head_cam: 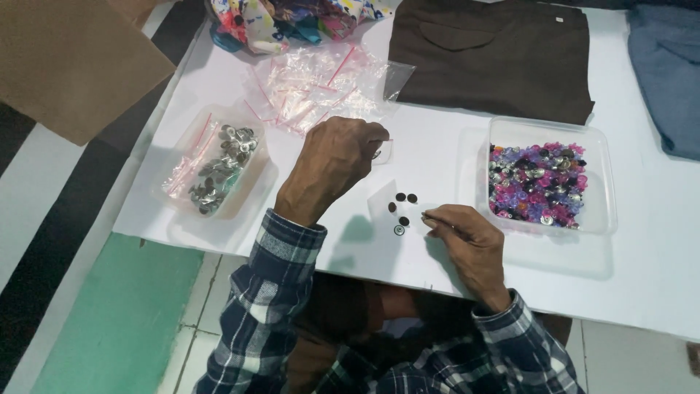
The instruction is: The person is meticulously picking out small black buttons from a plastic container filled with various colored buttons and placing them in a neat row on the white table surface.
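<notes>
The left hand (337, 164) is raised a little above the white counter (642, 277), wrist bent, fingers closed down to a narrow pinch on a small clear bag (383, 151) that shows at the fingertips. What, if anything, is inside that bag cannot be told from here.

The right hand (467, 235) rests low on the counter, fingers drawn together narrowly, tips pointing left. Whether it grips anything between them cannot be made out.

Loose dark buttons (402, 208), a handful, lie on the counter just left of the right fingertips and below the left hand, between the two hands. One of them, nearest the counter edge, has a pale ring. They lie partly on a second flat clear bag (380, 198).

To the right of the right hand, near but apart from it, stands a clear plastic tray (604, 211) filled with pink, purple and silver buttons (537, 184). To the left of the left forearm, well apart, sits another clear tray (251, 193) holding silver-grey buttons (222, 164) and a red-striped bag.

Behind the left hand lies a heap of empty clear bags (313, 84). Further back: a folded brown garment (496, 55), a blue-grey cloth (671, 73), patterned fabric (284, 18). Brown cardboard (65, 58) lies at the far left. Both sleeves are plaid.
</notes>
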